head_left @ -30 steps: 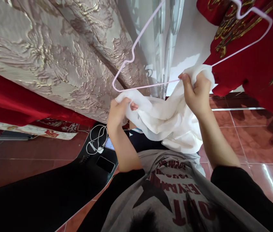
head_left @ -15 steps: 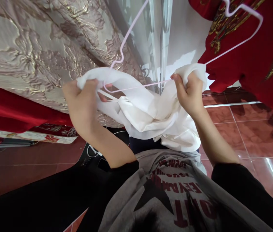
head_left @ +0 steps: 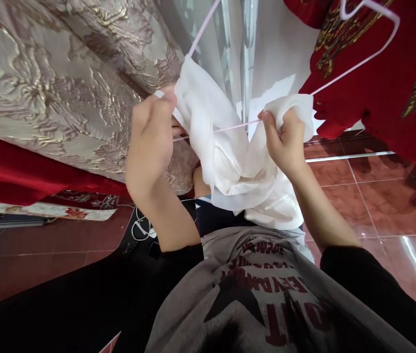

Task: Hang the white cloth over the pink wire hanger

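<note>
A sheer white garment [head_left: 226,147] hangs bunched in front of my lap, drawn over both shoulders of a thin pale-pink hanger [head_left: 355,69]. My left hand [head_left: 151,137] is closed on the garment's left edge, close to the hanger's left corner; its fingertips are partly hidden. On the other side, my right hand [head_left: 289,139] pinches the hanger's bottom bar. White fabric drapes behind and around the right hand's fingers. The hanger's bar runs across the front of the cloth between both hands.
Embossed pinkish-gold fabric [head_left: 64,83] hangs at the left, above red cloth [head_left: 27,169]. A red garment with gold decoration [head_left: 384,108] hangs at the right. Ahead stands a metal frame [head_left: 245,59]. A white cable [head_left: 142,229] lies on a black surface at left; red tiles [head_left: 384,206] cover the floor.
My left hand has moved right and slightly up, pulling the white garment over the hanger's left corner, which was bare before. My right hand stays nearly still.
</note>
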`<state>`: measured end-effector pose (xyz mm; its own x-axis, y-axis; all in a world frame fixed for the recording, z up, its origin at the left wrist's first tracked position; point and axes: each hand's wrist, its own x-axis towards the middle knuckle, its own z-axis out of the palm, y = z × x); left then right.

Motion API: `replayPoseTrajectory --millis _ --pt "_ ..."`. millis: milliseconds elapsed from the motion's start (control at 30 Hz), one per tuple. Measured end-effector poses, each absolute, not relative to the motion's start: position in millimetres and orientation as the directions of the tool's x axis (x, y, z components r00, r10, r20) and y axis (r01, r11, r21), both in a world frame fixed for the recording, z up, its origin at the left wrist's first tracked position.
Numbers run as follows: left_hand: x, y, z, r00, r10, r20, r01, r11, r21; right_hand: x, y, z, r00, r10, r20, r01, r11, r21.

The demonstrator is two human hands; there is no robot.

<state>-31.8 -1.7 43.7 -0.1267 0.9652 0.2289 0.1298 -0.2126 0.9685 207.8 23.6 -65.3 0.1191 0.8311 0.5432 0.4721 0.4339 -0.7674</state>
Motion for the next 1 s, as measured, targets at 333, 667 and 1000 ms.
replayPoseTrajectory --millis 333,667,1000 --pt "-46 10 92 -0.085 0.963 0.254 0.857 -0.06 0.512 199 19 -67 0.127 0.813 0.568 0.462 0.458 -0.759" --pt "-44 49 80 0.002 0.988 0.156 0.764 -0.102 0.637 198 20 -73 0.086 0.815 0.573 0.445 0.483 -0.754" --pt "-53 35 44 0.022 0.742 0.67 0.631 -0.529 0.567 195 18 -71 0.049 0.786 0.616 0.469 0.527 -0.709"
